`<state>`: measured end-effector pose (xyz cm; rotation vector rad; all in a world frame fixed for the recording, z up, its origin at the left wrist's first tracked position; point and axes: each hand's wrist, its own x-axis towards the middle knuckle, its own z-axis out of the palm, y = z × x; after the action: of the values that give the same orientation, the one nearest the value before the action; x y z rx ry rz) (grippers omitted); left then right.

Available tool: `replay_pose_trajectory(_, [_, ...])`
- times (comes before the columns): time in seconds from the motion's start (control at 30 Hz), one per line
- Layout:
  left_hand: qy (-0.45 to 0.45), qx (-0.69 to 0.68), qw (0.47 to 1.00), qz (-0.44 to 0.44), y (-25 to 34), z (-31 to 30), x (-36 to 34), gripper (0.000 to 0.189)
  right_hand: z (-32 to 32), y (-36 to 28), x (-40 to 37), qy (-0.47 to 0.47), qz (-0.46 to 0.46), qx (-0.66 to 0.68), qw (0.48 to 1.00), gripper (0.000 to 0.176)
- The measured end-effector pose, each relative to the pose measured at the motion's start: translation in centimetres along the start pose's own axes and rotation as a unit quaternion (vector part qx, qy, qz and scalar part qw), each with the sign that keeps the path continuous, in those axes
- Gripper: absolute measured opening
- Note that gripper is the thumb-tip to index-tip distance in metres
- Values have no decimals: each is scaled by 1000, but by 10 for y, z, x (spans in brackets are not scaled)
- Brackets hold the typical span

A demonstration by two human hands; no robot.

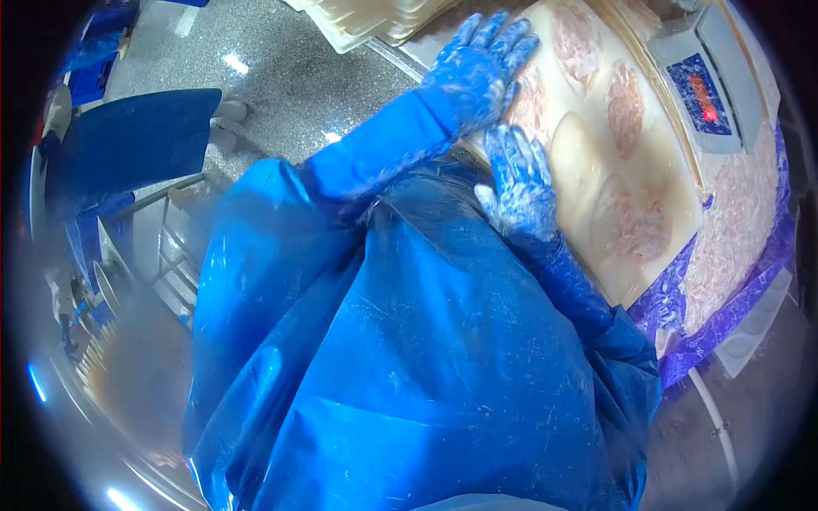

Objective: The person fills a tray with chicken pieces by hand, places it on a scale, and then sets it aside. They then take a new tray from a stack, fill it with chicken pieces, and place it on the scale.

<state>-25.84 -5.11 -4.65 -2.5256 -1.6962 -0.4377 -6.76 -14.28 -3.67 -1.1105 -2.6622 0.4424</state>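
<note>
My left hand [480, 72], in a blue glove smeared with white residue, lies with fingers spread at the upper left edge of a cream-coloured board [682, 183]. Just below it, my right hand [521, 183] is palm down with its fingers stretched out, near the board's left edge. Between and beside the hands is an oval pinkish meat-like piece [528, 106]. Similar pieces lie farther along the board: one at the top [577, 43], a narrow one [625, 111] and a wide one [635, 223]. Neither hand visibly grips anything.
A device with a red-lit display [703, 94] stands at the upper right. Shredded pale meat [733, 221] fills a purple-lined container. Cream trays [375, 19] are stacked at the top. A person in a blue apron [128, 140] stands at left, near a metal frame [170, 247].
</note>
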Motion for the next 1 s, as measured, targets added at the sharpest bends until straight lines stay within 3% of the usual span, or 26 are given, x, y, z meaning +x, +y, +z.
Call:
replay_pose_trajectory(0.03, [40, -81, 996, 17, -1, 1, 5, 67, -4, -2, -6, -24, -12, 13, 1000, 70])
replay_pose_trajectory(0.2, [45, -43, 998, -23, 5, -2, 14, 69, -20, 5, -10, -58, -32, 120, 991, 71])
replay_pose_trajectory(0.27, [96, -22, 995, -30, 13, 1, 3, 64, -21, 5, -17, 64, 45, 88, 993, 66])
replay_pose_trajectory(0.3, [-16, -45, 998, 27, 22, 2, -4, 69, -18, 6, -16, 36, 27, 60, 997, 65])
replay_pose_trajectory(0.4, [0, 47, 999, 0, 15, 4, 9, 67, -23, 11, -19, -5, -31, 64, 997, 61])
replay_pose_trajectory(0.43, [42, -48, 997, -53, 7, 11, 16, 68, -28, 16, -25, 28, -33, 135, 990, 58])
replay_pose_trajectory(0.47, [45, -45, 997, -52, 13, 13, 14, 68, -35, 22, -30, 59, -35, 205, 976, 56])
replay_pose_trajectory(0.5, [68, -112, 991, -34, 26, 12, 4, 68, -44, 28, -34, 94, 18, 249, 964, 49])
replay_pose_trajectory(0.53, [87, -180, 980, -16, 43, 11, -9, 69, -33, 47, -51, 159, 27, 210, 964, 46])
replay_pose_trajectory(0.57, [19, -149, 989, 13, 74, 6, -23, 70, -43, 57, -67, 159, 88, 145, 973, 43])
replay_pose_trajectory(0.6, [-92, -88, 991, 49, 96, -11, -32, 70, -52, 75, -78, 174, 115, 206, 956, 39])
replay_pose_trajectory(0.63, [-79, -87, 993, 24, 94, -7, -30, 69, -41, 97, -103, 226, 214, 258, 914, 38])
replay_pose_trajectory(0.67, [-65, -86, 994, 3, 89, -4, -28, 68, -63, 109, -114, 235, 228, 240, 914, 36])
replay_pose_trajectory(0.73, [16, -210, 978, -6, 77, -8, -27, 68, -91, 159, -146, 247, 246, 212, 913, 35])
replay_pose_trajectory(0.77, [-12, -429, 895, -119, 84, -24, -21, 71, -93, 199, -170, 270, 257, 228, 899, 34])
replay_pose_trajectory(0.83, [73, -276, 957, -51, 94, -34, 1, 62, -104, 219, -191, 302, 282, 232, 881, 33])
replay_pose_trajectory(0.87, [106, -189, 976, -22, 102, -32, 11, 58, -117, 201, -177, 245, 294, 204, 901, 32])
replay_pose_trajectory(0.9, [97, -297, 950, -16, 122, -20, 25, 47, -121, 189, -164, 186, 302, 177, 918, 32])
replay_pose_trajectory(0.93, [64, -391, 918, 22, 150, -21, 42, 44, -114, 187, -156, 190, 306, 175, 916, 32])
replay_pose_trajectory(1.0, [62, -298, 944, 128, 199, 7, 60, 37, -106, 190, -150, 128, 157, -93, 975, 26])
